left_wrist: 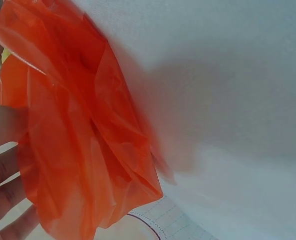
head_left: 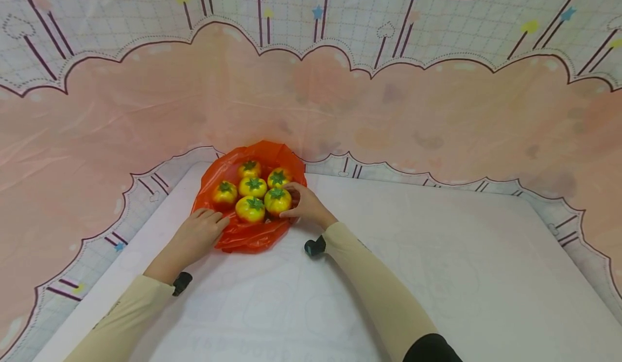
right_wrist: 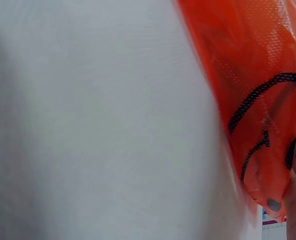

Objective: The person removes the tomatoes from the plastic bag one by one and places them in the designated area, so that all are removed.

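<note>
An orange-red plastic bag (head_left: 255, 240) lies spread wide at its mouth. Inside it sit several yellow-and-red tomatoes (head_left: 252, 187) with green leafy tops. My right hand (head_left: 307, 206) reaches over the bag's right side, thumb and fingers around the rightmost front tomato (head_left: 278, 202). At the front left rim, my left hand (head_left: 196, 235) grips the bag. The left wrist view has the film (left_wrist: 83, 135) covering the left fingertips. In the right wrist view, the bag's side (right_wrist: 262, 100), printed with black lines, hides most of the right hand.
Under the bag is a white table (head_left: 437, 265). A patterned pink-and-white cloth (head_left: 389, 113) hangs behind and shows along its sides. Small black devices, a left one (head_left: 182, 283) and a right one (head_left: 315, 247), sit at the wrists.
</note>
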Tool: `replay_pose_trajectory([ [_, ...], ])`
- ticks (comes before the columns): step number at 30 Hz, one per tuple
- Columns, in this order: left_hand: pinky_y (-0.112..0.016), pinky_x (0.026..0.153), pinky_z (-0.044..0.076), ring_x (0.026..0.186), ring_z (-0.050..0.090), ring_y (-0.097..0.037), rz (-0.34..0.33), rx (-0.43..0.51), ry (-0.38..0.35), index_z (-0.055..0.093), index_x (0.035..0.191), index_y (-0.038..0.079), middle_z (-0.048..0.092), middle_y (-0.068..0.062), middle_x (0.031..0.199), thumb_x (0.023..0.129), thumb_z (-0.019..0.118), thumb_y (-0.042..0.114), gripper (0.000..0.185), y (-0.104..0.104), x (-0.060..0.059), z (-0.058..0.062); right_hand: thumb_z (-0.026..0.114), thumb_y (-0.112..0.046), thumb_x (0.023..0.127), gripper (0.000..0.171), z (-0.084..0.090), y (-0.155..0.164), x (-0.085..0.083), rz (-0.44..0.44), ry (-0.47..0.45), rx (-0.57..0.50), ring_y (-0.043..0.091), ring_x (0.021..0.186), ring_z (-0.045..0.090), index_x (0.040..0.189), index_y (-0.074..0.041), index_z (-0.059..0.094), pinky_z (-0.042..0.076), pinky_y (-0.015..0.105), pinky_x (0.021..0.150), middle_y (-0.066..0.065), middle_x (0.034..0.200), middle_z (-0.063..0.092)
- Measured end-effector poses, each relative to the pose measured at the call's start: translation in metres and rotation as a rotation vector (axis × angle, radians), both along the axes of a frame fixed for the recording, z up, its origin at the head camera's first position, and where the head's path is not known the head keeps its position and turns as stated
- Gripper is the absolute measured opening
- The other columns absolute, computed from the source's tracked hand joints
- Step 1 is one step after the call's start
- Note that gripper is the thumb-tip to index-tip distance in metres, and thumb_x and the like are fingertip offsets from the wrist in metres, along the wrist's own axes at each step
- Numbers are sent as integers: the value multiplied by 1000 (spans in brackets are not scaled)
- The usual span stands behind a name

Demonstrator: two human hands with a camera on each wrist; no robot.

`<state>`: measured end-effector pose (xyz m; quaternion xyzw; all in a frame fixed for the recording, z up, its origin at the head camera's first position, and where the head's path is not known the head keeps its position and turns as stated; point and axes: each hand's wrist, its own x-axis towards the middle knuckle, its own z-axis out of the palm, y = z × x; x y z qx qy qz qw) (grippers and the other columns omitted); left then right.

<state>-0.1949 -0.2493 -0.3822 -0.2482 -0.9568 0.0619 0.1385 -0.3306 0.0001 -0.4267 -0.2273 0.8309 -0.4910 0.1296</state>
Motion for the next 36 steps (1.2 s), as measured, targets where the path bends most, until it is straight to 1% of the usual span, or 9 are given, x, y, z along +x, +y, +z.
replay_pose_trajectory([
  [4,-52,91,50,95,64,-33,-4,-2,10,67,103,4,69,-16,99,75,76,12,30,0,0,0,79,-12,74,67,3,0,0,4,1,-38,26,125,51,133,-11,47,45,36,103,9,135,52],
  [9,-52,91,50,95,64,-33,-8,4,13,67,104,4,69,-16,99,75,76,11,31,0,-1,-1,80,-11,73,67,9,0,3,2,8,-71,25,124,52,132,-11,48,46,35,102,9,135,53],
  [13,-52,91,50,96,64,-33,-4,10,3,67,105,4,69,-16,100,76,75,12,31,0,-1,-1,80,-13,73,65,14,-1,5,-3,42,-85,25,123,53,131,-12,49,47,35,100,8,134,53],
  [16,-52,91,50,97,63,-33,-3,15,2,67,105,5,69,-15,101,76,75,12,30,-1,0,-1,80,-15,73,67,19,0,7,-8,65,-99,25,122,53,132,-13,48,48,35,99,8,133,53],
  [20,-51,91,50,96,64,-33,-8,17,14,67,102,5,69,-15,99,76,76,12,28,-1,0,-2,81,-15,72,70,26,2,8,-11,71,-118,23,122,54,134,-12,47,48,33,98,8,133,54],
  [23,-51,91,50,95,64,-33,-6,7,24,67,102,5,69,-15,99,77,75,13,28,-1,-1,-3,81,-14,72,70,30,4,9,-2,74,-132,24,121,55,133,-10,48,48,33,98,8,134,54],
  [28,-52,91,50,97,64,-33,9,0,17,67,104,5,69,-16,102,77,75,13,29,-1,0,-3,81,-14,71,69,38,8,11,11,83,-137,23,122,55,132,-9,49,47,32,100,8,134,54],
  [31,-52,91,50,97,64,-33,12,2,17,67,104,5,69,-16,102,77,75,13,29,-1,0,-3,81,-14,72,67,44,12,14,16,104,-131,22,123,55,132,-10,50,47,32,100,7,134,55],
  [36,-51,91,50,96,64,-33,10,-1,36,68,103,5,69,-16,101,75,76,13,30,-2,1,-4,80,-14,72,65,52,19,16,53,154,-130,23,122,55,132,-11,53,47,36,100,7,132,58],
])
